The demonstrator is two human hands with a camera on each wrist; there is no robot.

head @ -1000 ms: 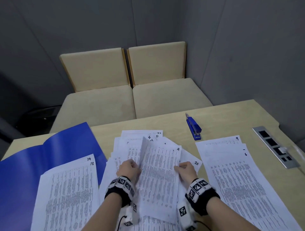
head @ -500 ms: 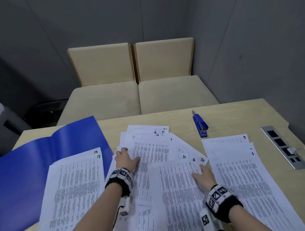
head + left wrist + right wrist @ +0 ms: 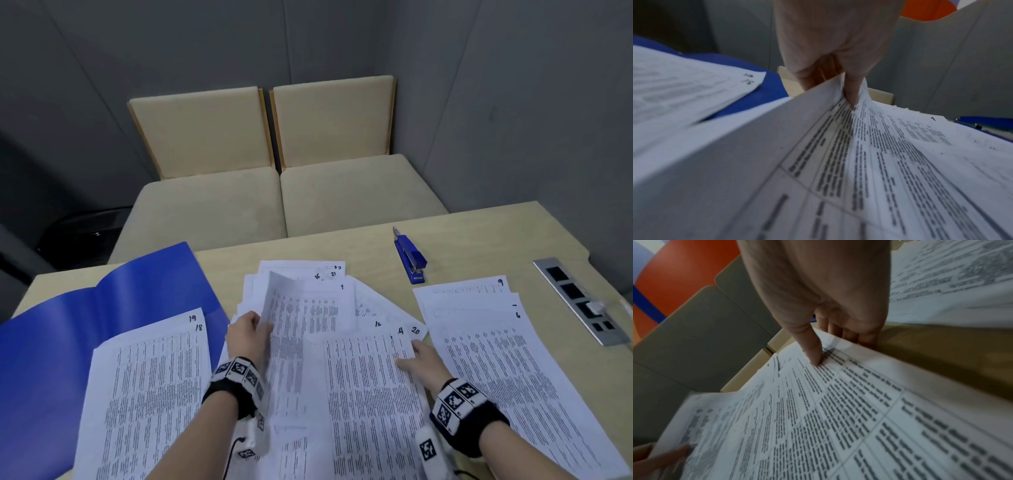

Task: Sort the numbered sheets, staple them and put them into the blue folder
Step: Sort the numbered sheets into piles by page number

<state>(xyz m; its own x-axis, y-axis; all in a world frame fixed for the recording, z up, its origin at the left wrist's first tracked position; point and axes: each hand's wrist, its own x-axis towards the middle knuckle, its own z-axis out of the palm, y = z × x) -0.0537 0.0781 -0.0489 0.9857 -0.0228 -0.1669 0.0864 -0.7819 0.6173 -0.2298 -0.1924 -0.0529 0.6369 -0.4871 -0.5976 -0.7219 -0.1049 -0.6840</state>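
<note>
Numbered printed sheets cover the table. My left hand [image 3: 251, 329] pinches the left edge of a sheet [image 3: 291, 325] in the middle heap and curls it upward; in the left wrist view the thumb [image 3: 852, 94] lies on top of that sheet [image 3: 859, 162]. My right hand [image 3: 419, 356] holds the sheet marked 4 [image 3: 370, 394] by its right edge, thumb [image 3: 813, 353] on top and fingers underneath. The blue folder [image 3: 68, 325] lies open at the left. A blue stapler [image 3: 412, 262] sits beyond the heap.
A pile topped 19 and 18 [image 3: 147, 394] overlaps the folder's right flap. Another pile marked 9 and 6 [image 3: 496, 342] lies at the right. A metal socket panel [image 3: 582, 301] is set in the table [image 3: 479, 240]. Two beige chairs [image 3: 274, 192] stand behind.
Sheet 4, earlier held up by both hands, has moved right and down with my right hand. My left hand let go of it, pressed on the heap, and now lifts a sheet's edge.
</note>
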